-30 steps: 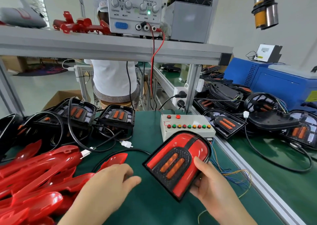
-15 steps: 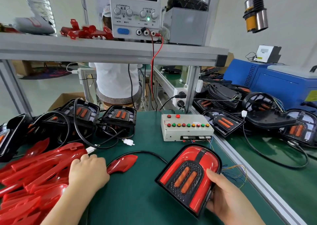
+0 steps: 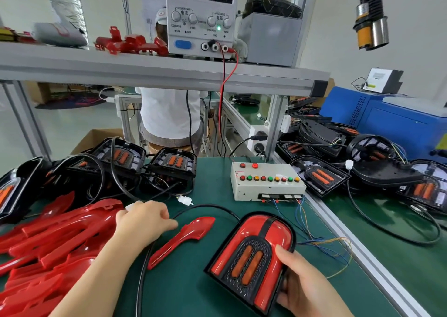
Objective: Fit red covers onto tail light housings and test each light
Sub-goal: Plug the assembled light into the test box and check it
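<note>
My right hand (image 3: 304, 290) grips the right edge of a tail light housing (image 3: 251, 256), which carries two red covers around a black centre with two orange lenses. It is tilted up just above the green mat. Its black cable (image 3: 208, 206) arcs left toward my left hand (image 3: 142, 222). That hand rests knuckles up at the edge of the red cover pile (image 3: 48, 244), fingers curled over a white connector (image 3: 131, 206) whose tip shows. One loose red cover (image 3: 183, 237) lies between my hands.
A white test box (image 3: 266, 181) with coloured buttons stands behind the housing. Uncovered black housings (image 3: 169, 164) with cables crowd the back left, more (image 3: 319, 176) on the right belt. The power supply (image 3: 200, 14) on the shelf reads 12.00 V. A person (image 3: 169, 116) sits behind.
My left hand has moved left from the middle of the mat to the white connector beside the red pile. My right hand has brought the housing lower and nearer to me.
</note>
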